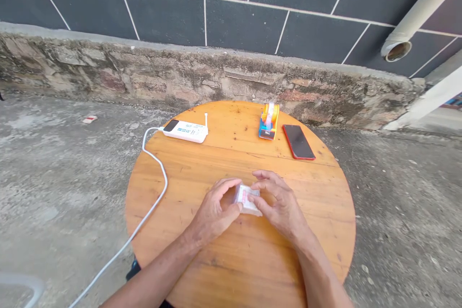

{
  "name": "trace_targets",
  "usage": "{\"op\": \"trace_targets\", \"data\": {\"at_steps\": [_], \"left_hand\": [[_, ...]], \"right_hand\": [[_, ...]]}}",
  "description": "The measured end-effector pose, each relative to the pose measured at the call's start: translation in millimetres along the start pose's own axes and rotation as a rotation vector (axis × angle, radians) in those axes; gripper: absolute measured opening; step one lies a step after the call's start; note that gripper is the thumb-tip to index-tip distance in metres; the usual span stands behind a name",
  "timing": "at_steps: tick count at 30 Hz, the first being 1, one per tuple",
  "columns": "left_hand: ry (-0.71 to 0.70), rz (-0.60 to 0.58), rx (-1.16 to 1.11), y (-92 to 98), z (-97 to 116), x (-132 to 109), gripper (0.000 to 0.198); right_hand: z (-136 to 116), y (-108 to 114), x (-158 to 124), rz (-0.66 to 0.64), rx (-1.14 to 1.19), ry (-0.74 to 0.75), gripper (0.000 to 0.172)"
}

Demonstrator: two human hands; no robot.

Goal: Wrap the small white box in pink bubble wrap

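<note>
A small clear plastic packet (246, 198) with a pink and white item inside rests on the round wooden table (202, 163). My left hand (213, 211) pinches its left side with curled fingers. My right hand (276, 199) grips its right side, thumb and fingertips pressed on it. Both hands meet over the packet near the table's middle.
A white power bank (185, 131) with a white cable (159, 168) lies at the table's back left. An orange and blue tape dispenser (269, 121) and a red-edged phone (298, 141) sit at the back right. Concrete floor, a stone kerb and a tiled wall surround the table.
</note>
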State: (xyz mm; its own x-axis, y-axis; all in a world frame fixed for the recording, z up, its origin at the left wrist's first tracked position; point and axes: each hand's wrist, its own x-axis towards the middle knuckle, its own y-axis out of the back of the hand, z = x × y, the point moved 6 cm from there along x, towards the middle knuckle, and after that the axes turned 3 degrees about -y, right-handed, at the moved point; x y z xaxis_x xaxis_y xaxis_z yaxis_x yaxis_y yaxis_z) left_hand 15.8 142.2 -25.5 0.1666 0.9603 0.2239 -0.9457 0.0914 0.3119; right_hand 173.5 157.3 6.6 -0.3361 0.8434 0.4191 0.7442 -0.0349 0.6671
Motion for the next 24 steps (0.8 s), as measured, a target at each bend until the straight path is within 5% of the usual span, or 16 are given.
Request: {"op": "trace_targets", "data": {"at_steps": [6, 24], "left_hand": [[-0.01, -0.001, 0.015, -0.5, 1.4, 0.2, 0.044], [-0.07, -0.019, 0.18, -8.7, 2.0, -4.0, 0.047]], "right_hand": [[-8.6, -1.9, 0.3, 0.046, -0.13, 0.106, 0.01], [-8.9, -12.4, 0.0, -0.012, -0.074, -0.012, 0.012]]}}
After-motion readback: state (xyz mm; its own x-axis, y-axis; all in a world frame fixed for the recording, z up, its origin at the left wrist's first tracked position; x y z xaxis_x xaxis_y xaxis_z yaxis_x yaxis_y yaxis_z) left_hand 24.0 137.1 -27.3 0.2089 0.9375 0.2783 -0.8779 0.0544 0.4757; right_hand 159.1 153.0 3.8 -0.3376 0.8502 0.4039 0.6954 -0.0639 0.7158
